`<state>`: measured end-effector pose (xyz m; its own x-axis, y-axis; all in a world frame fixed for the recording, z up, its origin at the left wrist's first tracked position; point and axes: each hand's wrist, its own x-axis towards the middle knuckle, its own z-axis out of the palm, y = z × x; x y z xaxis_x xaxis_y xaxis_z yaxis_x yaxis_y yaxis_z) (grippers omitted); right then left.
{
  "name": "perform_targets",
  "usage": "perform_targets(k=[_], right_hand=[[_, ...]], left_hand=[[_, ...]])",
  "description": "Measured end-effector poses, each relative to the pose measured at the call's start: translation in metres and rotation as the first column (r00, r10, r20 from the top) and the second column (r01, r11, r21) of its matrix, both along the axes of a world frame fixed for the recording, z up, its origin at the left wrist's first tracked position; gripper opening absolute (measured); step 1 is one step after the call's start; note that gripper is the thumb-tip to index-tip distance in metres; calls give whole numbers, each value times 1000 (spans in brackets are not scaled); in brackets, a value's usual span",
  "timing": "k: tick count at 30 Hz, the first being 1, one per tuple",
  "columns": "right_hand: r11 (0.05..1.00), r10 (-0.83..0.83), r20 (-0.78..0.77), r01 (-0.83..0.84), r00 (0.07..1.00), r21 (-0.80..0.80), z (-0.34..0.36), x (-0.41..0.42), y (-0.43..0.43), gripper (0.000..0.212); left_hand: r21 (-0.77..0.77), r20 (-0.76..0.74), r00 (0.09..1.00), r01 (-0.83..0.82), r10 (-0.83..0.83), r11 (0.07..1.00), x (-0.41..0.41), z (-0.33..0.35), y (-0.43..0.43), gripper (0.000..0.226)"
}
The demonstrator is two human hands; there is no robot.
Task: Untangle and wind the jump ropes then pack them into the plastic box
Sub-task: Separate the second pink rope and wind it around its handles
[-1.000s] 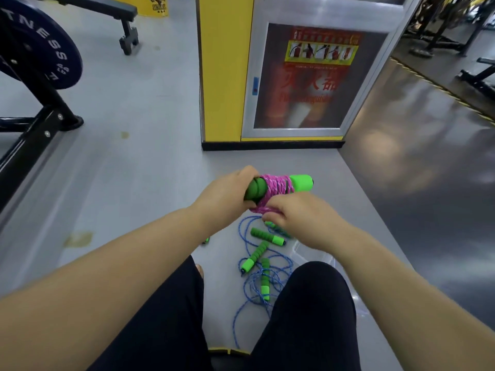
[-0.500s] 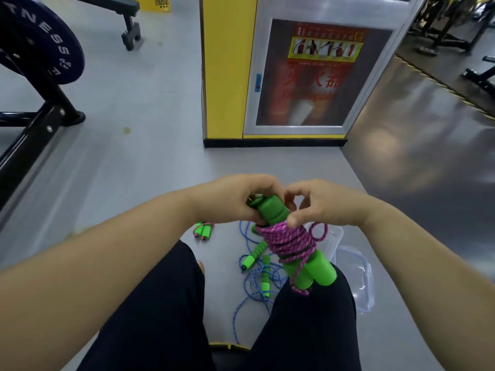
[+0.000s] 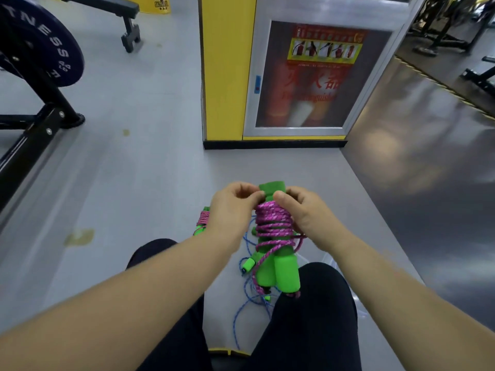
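I hold a pink jump rope (image 3: 272, 223) wound round its two green foam handles, which stand nearly upright between my knees. My left hand (image 3: 233, 210) pinches the top of the bundle from the left. My right hand (image 3: 305, 212) grips the wound cord from the right, thumb at the top. A loose pink end hangs down over the handles. On the floor below lies a tangled blue rope (image 3: 251, 298) with green handles. A second wound pink rope (image 3: 202, 220) lies on the floor left of my left hand. The clear plastic box (image 3: 357, 303) shows only as an edge behind my right knee.
A yellow pillar with a fire extinguisher cabinet (image 3: 302, 76) stands ahead. A weight plate on a black rack (image 3: 40, 49) is at the left, a bench (image 3: 117, 12) farther back. Dark flooring and gym machines lie to the right. My knees (image 3: 308, 317) frame the ropes.
The wound bundle has swung from tilted to nearly upright and come closer. Both hands have moved onto its upper end. The box has slipped mostly out of sight behind my right knee.
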<state>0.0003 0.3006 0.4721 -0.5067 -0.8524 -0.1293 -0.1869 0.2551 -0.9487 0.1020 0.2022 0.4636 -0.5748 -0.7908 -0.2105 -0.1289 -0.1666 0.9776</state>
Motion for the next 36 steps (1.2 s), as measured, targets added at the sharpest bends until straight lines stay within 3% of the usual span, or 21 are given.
perform_targets(k=[2, 5, 7, 9, 11, 13, 15, 18, 21, 24, 25, 27, 30, 33, 36], right_hand=[[992, -121, -29, 120, 992, -28, -11, 8, -6, 18], [944, -328, -24, 327, 944, -52, -16, 10, -10, 29], [924, -382, -29, 381, 924, -31, -14, 5, -11, 36], [911, -412, -26, 412, 911, -4, -13, 4, -11, 43], [895, -443, 111, 445, 889, 6, -14, 9, -12, 52], [891, -443, 285, 453, 850, 31, -14, 16, -11, 57], [891, -442, 310, 452, 842, 44, -15, 17, -7, 58], [932, -362, -3, 362, 932, 10, -10, 12, 3, 63], [983, -181, -254, 186, 950, -8, -2, 1, 17, 27], [998, -52, -541, 58, 839, -7, 4, -7, 25, 10], [999, -54, -570, 45, 820, -31, 8, -7, 25, 6], [996, -81, -460, 59, 884, -62, 15, -7, 27, 11], [995, -80, -120, 71, 990, -75, 21, -3, 33, 21], [996, -44, 58, 48, 997, -71, 17, 5, 34, 25], [996, 32, 149, -19, 988, -84, 10, 7, 35, 28]], left_hand=[[-30, 82, 994, -70, 73, 997, -4, 1, 10, 17], [141, -21, 989, 148, -146, 979, -3, 9, 23, 19], [93, -84, 942, 332, -325, 939, 0, 2, 28, 56], [-61, 67, 913, 407, -403, 911, 0, -6, 26, 104], [-79, 110, 893, 446, -437, 891, -1, -9, 22, 133], [-101, 100, 875, 483, -474, 870, -1, -7, 21, 136], [-153, 132, 861, 508, -492, 848, 1, -7, 20, 127], [-250, 213, 880, 470, -425, 847, 6, -6, 14, 113], [-410, 413, 865, 455, -284, 790, 13, -2, 7, 110], [-495, 567, 802, 513, -187, 701, 14, 1, 5, 111], [-516, 586, 792, 526, -169, 676, 14, 2, 5, 111], [-574, 607, 786, 538, -121, 617, 13, 5, 4, 110], [-630, 583, 808, 513, -81, 583, 13, 7, 3, 109], [-554, 472, 864, 446, -177, 703, 11, 8, 2, 109], [-314, 228, 925, 367, -305, 876, 12, 9, 2, 112]])
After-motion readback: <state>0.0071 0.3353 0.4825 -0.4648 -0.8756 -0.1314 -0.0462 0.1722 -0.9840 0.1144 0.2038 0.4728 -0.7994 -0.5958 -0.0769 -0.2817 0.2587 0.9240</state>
